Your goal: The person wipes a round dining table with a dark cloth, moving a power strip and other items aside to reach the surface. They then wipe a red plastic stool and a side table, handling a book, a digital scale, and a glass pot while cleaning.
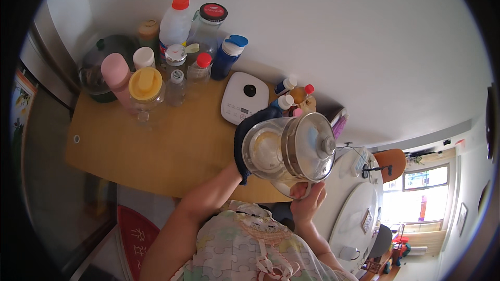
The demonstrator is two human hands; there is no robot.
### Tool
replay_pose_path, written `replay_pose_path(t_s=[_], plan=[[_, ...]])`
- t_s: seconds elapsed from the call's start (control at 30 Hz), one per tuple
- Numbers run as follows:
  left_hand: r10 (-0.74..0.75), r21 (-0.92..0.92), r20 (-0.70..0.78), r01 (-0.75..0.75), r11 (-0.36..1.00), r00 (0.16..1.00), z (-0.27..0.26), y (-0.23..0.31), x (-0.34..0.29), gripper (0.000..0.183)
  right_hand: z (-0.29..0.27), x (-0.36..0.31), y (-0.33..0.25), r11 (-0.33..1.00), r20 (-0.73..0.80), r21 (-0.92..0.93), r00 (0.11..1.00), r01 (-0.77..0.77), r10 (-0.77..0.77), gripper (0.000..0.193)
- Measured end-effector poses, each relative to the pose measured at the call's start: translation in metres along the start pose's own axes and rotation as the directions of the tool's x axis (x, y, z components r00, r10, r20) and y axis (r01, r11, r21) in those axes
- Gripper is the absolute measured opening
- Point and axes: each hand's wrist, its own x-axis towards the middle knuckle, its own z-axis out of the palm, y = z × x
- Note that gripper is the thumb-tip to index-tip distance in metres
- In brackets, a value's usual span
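A glass kettle (pixel 263 150) with a steel band and a glass lid (pixel 312 143) with a steel knob is tilted in front of me, its lid turned to the right. My right hand (pixel 307 198) is closed around the kettle's clear handle. A dark blue cloth (pixel 241 148) curves around the left side and base of the kettle. My left hand (pixel 240 170) presses the cloth to the glass; its fingers are hidden. Just beyond the kettle, a white electric heating base (pixel 245 97) with a black center stands on the wooden table (pixel 140 148).
At the back left cluster a yellow-lidded jar (pixel 146 86), a pink bottle (pixel 115 73), a blue bottle (pixel 228 58) and several other bottles. Small bottles (pixel 286 85) stand right of the base by the wall. A white round table (pixel 354 208) is at the right.
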Motion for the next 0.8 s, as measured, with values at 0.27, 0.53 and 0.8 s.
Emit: replay_pose_path(t_s=[0.27, 0.53, 0.8], plan=[[-0.132, -0.092, -0.006, 0.131, 0.987, 0.991, -0.007, -0.021, -0.021, 0.042, -0.012, 0.015, 0.029, 0.942, -0.029, -0.278, 0.979, 0.187, -0.203, 0.045], [-0.233, -0.089, -0.017, 0.231, 0.969, 0.972, -0.025, -0.007, -0.063, 0.042, -0.058, 0.034, 0.006, 0.901, 0.293, -0.408, 0.956, 0.146, -0.022, 0.052], [-0.278, -0.030, -0.050, 0.276, 0.961, 0.959, -0.044, 0.038, -0.101, 0.043, -0.049, 0.008, 0.002, 0.903, 0.455, -0.358, 0.889, 0.235, -0.051, 0.050]])
